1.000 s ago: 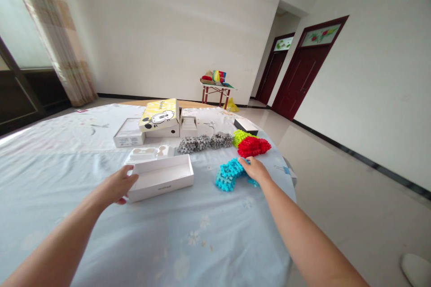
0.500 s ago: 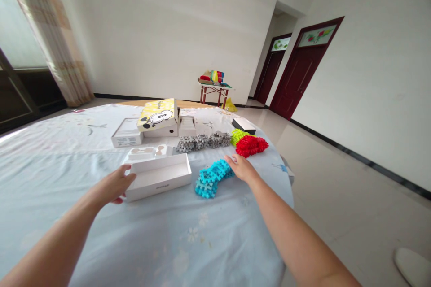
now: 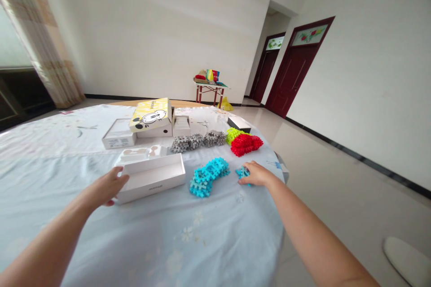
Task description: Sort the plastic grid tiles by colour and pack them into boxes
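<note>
My left hand grips the left end of a shallow white box, its thumb over the rim and fingers below at the side. The box stands open on the tablecloth, with nothing visible inside. My right hand is closed on some blue interlocking toy pieces, partly hidden by the fingers. To its left lies a curved row of blue interlocking pieces. Behind are a row of grey pieces, a lime-green bunch and a red bunch.
Behind the box sit a white moulded tray, a white carton and a yellow-and-white cartoon box. A black-and-white box lies near the table's right edge. A small side table stands by the wall.
My right hand has moved right, away from the blue row, and now has blue pieces in its fingers. My left hand stays on the white box. The view has shifted slightly.
</note>
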Motion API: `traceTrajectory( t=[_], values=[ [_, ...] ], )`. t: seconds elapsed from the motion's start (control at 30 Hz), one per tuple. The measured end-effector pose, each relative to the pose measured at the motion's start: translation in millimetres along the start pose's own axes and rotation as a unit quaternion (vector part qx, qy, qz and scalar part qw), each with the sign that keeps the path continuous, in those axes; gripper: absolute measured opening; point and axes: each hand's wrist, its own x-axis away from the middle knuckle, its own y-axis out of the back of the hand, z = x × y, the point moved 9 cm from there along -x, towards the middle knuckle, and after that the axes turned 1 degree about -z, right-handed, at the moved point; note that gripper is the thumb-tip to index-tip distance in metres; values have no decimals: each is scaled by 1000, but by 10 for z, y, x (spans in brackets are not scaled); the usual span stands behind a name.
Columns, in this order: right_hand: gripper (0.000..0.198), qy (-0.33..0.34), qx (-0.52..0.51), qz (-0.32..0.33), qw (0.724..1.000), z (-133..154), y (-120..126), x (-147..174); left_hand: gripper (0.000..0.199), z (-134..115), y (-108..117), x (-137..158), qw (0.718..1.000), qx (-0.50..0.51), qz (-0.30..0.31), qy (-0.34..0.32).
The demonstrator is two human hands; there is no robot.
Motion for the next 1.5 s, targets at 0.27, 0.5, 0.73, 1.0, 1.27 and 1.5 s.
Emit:
traceTrajectory(
  t=[0.27,0.5,0.73,1.0,1.27,1.5],
  values=[
    [45,59,-112,45,991,191,-98,-163,55,-102,4,185,995,39,71,50],
    [51,6,-155,-78,985,173,183,-266,59,-32,60,30,999,-25,-2,-40],
    [75,207,-165,-40,964,1841,218,-390,62,-6,112,62,994,-44,-83,-47],
    [64,397,26,148,906,3451,-715,-402,64,56,90,138,992,29,-105,-61],
    [72,422,85,55,901,3601,-822,-395,61,108,42,127,992,47,-110,-44],
    [33,400,153,75,901,3515,-924,-361,60,95,44,138,992,30,-116,-42]
  ],
)
